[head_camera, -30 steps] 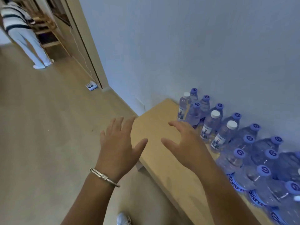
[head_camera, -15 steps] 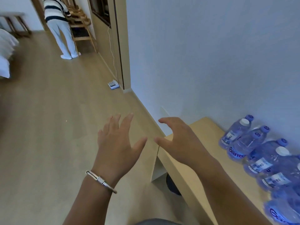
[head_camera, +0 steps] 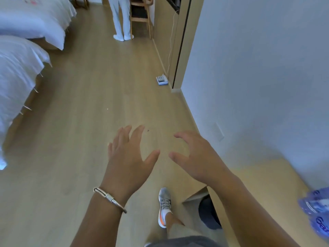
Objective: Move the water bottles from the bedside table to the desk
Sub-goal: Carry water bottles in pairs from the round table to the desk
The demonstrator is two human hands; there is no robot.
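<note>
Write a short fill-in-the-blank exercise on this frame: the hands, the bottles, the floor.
1. Both hands, the left hand and the right hand, hold ____.
2. The bracelet sits on the ____ wrist.
3. The bottles show at the ____ edge of the view, on the desk.
4. The telephone lies on the ____.

Missing words: nothing; left; right; floor

Clear plastic water bottles (head_camera: 316, 213) with blue labels show blurred at the right edge. They rest on the light wooden table (head_camera: 263, 189), cut off by the frame.
</note>
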